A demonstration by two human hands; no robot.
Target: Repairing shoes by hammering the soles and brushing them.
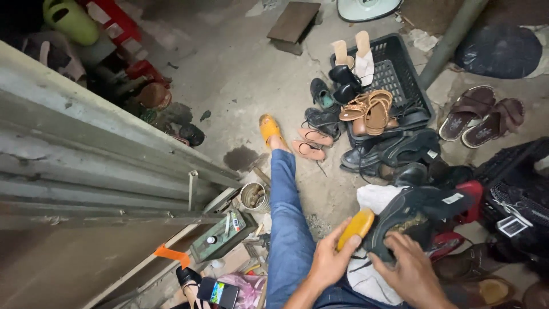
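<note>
My left hand (327, 261) grips a yellow-orange brush (355, 228) by its handle, its tip resting against a black shoe (417, 213). My right hand (407, 270) presses on the near edge of that shoe, which lies over a white cloth (372, 197) on my lap. My leg in blue jeans (287, 217) stretches forward, ending in a yellow sandal (269, 129).
A black plastic crate (403, 80) with tan sandals and black shoes stands ahead. Pink flip-flops (311, 143), brown slippers (480, 114) and dark shoes lie about. At left a grey board (86, 154), a green box (220, 234), a tin can (253, 197) and a phone (218, 292).
</note>
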